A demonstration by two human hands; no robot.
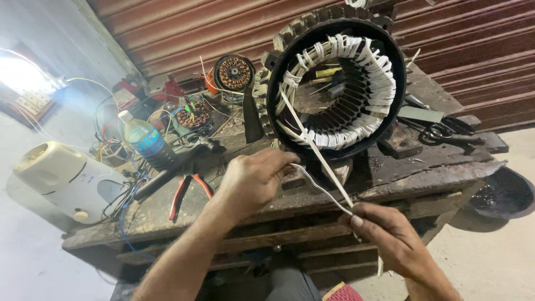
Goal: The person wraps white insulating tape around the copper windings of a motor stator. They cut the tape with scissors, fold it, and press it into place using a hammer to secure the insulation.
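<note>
— White lacing tape [315, 146] runs taut from the motor stator [336, 78] on our workbench [390, 173] to our right hand [390, 237], pinched tight.

— And our left hand [253, 178]?

— Fingers curled, pinching the tape's thin loop just below the stator.

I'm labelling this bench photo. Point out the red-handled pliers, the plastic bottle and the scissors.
red-handled pliers [186, 192], head view, on the left handle.
plastic bottle [146, 142], head view, on its blue label.
scissors [440, 132], head view, on the finger loops.
</note>
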